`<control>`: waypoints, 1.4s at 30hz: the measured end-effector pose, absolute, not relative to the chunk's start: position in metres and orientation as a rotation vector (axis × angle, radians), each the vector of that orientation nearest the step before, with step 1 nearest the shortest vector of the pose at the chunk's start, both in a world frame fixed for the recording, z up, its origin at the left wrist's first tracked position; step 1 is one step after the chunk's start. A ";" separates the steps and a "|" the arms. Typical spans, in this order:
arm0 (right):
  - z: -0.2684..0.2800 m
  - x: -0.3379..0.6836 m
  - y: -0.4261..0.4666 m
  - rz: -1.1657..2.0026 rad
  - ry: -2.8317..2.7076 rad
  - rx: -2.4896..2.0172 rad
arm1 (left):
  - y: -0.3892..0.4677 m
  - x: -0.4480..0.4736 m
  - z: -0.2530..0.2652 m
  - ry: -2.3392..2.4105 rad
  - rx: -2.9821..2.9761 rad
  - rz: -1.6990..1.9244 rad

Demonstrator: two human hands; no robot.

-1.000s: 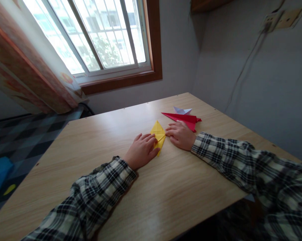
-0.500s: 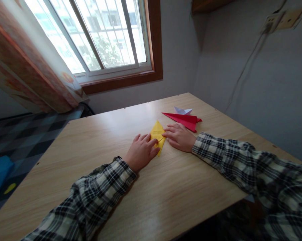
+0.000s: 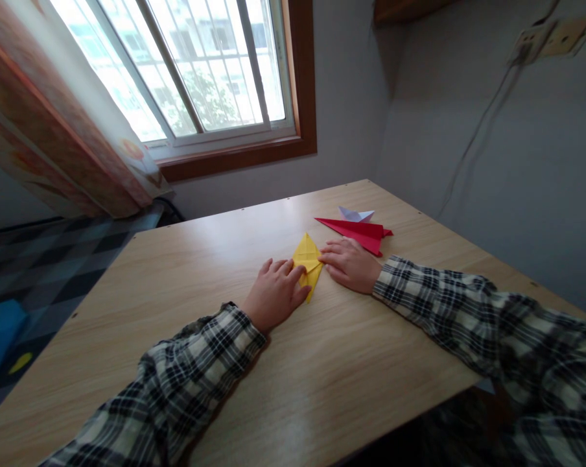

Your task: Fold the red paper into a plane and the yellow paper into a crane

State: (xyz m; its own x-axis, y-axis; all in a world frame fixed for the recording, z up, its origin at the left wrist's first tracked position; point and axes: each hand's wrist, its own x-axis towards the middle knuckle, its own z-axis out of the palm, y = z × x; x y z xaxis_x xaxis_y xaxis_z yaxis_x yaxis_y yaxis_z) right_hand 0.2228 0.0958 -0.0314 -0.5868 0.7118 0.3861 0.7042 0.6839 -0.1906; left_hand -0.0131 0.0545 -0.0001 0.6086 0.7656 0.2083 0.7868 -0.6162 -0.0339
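Observation:
A folded piece of yellow paper [image 3: 306, 250], kite-shaped with crease lines, lies flat on the wooden table [image 3: 190, 279]. My left hand [image 3: 276, 292] has its bent fingers on the paper's left edge and holds it down, covering part of the lower left side. At the opposite corner, the fingertips of my right hand [image 3: 349, 263] grip the paper's right edge, with the thumb mostly hidden. Just beyond my right hand are a red paper plane [image 3: 358, 232] and, behind it, a small white paper boat [image 3: 356, 215].
The table's far corner [image 3: 367, 181] points toward the wall. A barred window [image 3: 215, 71] and a patterned curtain [image 3: 74, 130] are at the back left. A blue object [image 3: 0, 334] lies low at the left on a checked surface. A cord hangs from a wall socket [image 3: 529, 45].
My right fingertips have shifted slightly outward to the paper's right edge, uncovering a little more of it. The left hand stays nearly in place.

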 end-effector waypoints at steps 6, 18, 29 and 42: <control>-0.030 0.222 0.096 0.025 -2.389 -0.993 | 0.057 -0.016 -0.008 -1.383 -2.679 -0.332; -0.026 0.222 0.095 0.006 -2.416 -0.904 | 0.063 -0.023 -0.020 -1.361 -2.700 -0.484; -0.027 0.222 0.095 0.021 -2.447 -1.056 | 0.063 -0.023 -0.019 -1.353 -2.700 -0.462; -0.029 0.222 0.096 0.089 -2.519 -1.229 | 0.065 -0.023 -0.022 -1.370 -2.726 -0.374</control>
State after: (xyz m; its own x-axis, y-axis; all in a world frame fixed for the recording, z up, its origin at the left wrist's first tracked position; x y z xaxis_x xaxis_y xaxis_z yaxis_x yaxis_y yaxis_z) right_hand 0.2224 0.0956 -0.0286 -0.5704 0.7756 0.2704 0.7545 0.6249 -0.2007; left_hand -0.0235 0.0654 -0.0216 0.5737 0.7812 0.2461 0.7979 -0.6009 0.0477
